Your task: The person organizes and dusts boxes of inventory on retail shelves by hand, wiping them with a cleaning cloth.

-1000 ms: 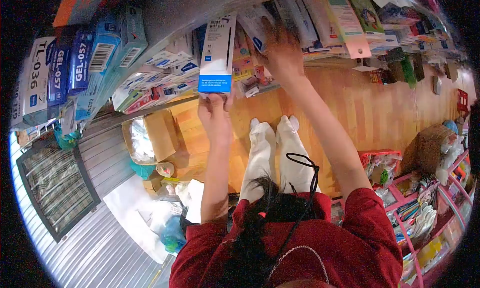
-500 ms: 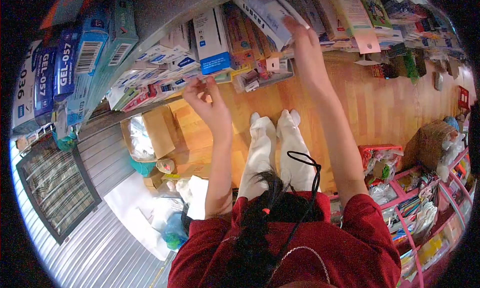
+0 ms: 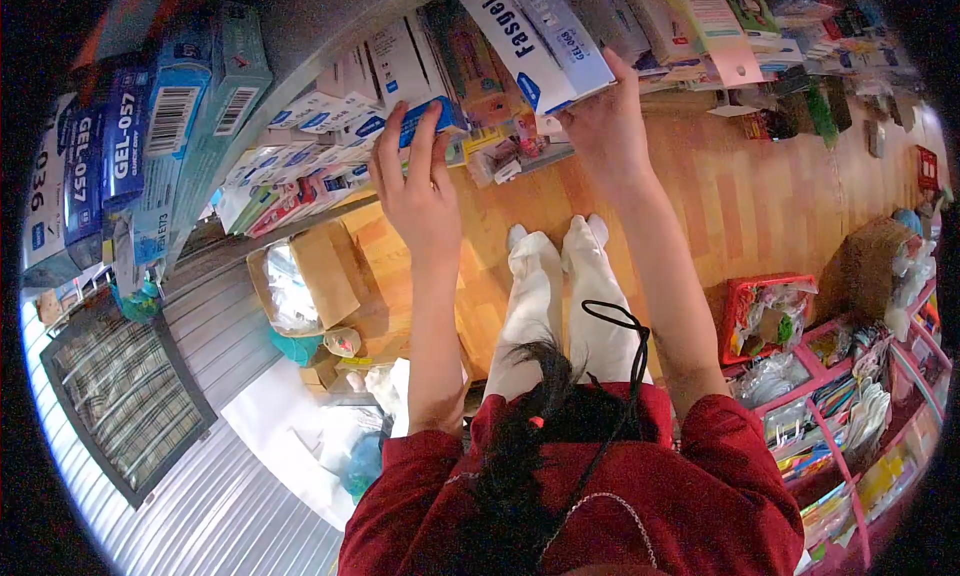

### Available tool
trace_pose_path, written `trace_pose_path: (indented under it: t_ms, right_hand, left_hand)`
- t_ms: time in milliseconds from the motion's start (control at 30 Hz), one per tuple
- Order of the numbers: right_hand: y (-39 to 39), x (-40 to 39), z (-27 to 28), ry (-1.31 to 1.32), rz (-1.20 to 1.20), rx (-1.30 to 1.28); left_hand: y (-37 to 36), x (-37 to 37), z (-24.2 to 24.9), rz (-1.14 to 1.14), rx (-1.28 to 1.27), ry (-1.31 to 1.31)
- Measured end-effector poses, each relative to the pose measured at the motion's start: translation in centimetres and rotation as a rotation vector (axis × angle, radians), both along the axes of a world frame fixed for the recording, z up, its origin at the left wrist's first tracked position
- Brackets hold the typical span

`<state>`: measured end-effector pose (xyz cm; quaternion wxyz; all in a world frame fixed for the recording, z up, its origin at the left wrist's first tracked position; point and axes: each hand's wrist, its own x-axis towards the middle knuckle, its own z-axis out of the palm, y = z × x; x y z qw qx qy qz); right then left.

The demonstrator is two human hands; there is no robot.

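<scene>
- The left hand [image 3: 418, 194] is raised to the shelf edge [image 3: 300, 71], fingers spread and lying flat against the blue-and-white box [image 3: 412, 88] that stands among the boxes on the shelf; the fingertips press on its blue lower end, and nothing is clasped.
- That box sits upright in the row, just left of an orange-patterned box [image 3: 470, 61] and right of a cluster of small white-and-blue packs [image 3: 335, 111].
- The right hand [image 3: 605, 126] is up at the shelf further right, fingers curled round the lower end of a white box marked "Fasgel" [image 3: 515, 41], with a second blue-and-white box [image 3: 565, 31] lying against it.
- Both of those boxes lean at a slant, their ends sticking out past the shelf front.
- To the far left, stacked blue boxes marked "GEL-057" [image 3: 110, 136] stand on end, beside a teal carton with a barcode [image 3: 185, 101].
- Right of the right hand, pink and green hanging packets [image 3: 725, 21] fill the shelf.
- Below, the wooden floor [image 3: 760, 206] shows, with the person's white trousers [image 3: 560, 296] between the arms.
- An open cardboard box [image 3: 305, 276] lies on the floor to the left.
- A red basket [image 3: 765, 316] with wrapped goods stands on the right, near pink display racks [image 3: 850, 416].
</scene>
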<state>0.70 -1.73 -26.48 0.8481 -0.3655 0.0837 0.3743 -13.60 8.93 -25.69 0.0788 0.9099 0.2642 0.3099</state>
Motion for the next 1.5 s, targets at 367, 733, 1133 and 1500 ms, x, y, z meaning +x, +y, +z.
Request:
trace_pose_path:
  t_ms: [367, 733, 1133, 1500]
  right_hand:
    - [1.0, -0.8, 2.2, -0.001, 0.139, 0.005]
    - [5.2, -0.6, 0.8, -0.888, 0.217, -0.43]
    - [7.9, -1.9, 2.7, -1.037, 0.266, -0.672]
    - [-0.5, 0.0, -2.9, -0.809, -0.036, -0.798]
  left_hand:
    - [0.2, -0.2, -0.6, -0.026, 0.008, -0.067]
    - [0.4, -0.4, -1.5, 0.034, -0.311, -0.359]
    - [1.0, -0.7, -1.6, 0.001, -0.308, -0.305]
    - [-0.2, -0.7, -0.3, -0.023, -0.07, -0.334]
